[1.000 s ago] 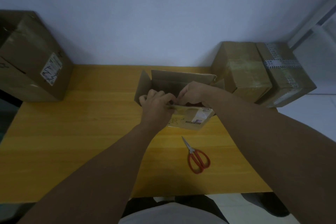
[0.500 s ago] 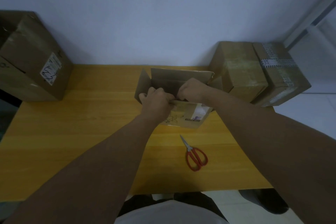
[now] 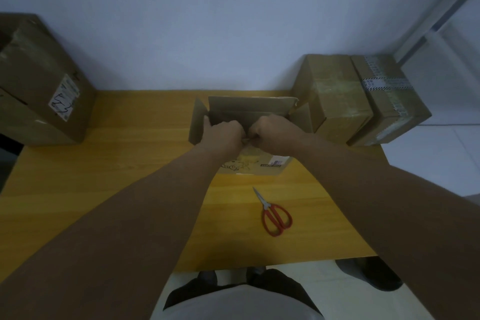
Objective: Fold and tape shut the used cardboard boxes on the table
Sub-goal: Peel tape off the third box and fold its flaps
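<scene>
A small open cardboard box (image 3: 253, 108) stands in the middle of the yellow wooden table (image 3: 124, 163), its far and side flaps sticking up. My left hand (image 3: 223, 135) and my right hand (image 3: 272, 132) sit knuckle to knuckle on the box's near top edge, fingers curled over the near flap. The box's front face with a drawing and a white label (image 3: 279, 161) shows below my wrists. What lies under my fingers is hidden.
Red-handled scissors (image 3: 275, 215) lie on the table near the front right. Two closed taped boxes (image 3: 335, 96) (image 3: 389, 96) stand at the back right, touching. A large box (image 3: 39, 80) with a label stands at the far left. No tape roll is visible.
Both hands stayed on the near flap and drew closer together; the flap has been pushed down and inward. The box's front face looks more upright than a second ago.
</scene>
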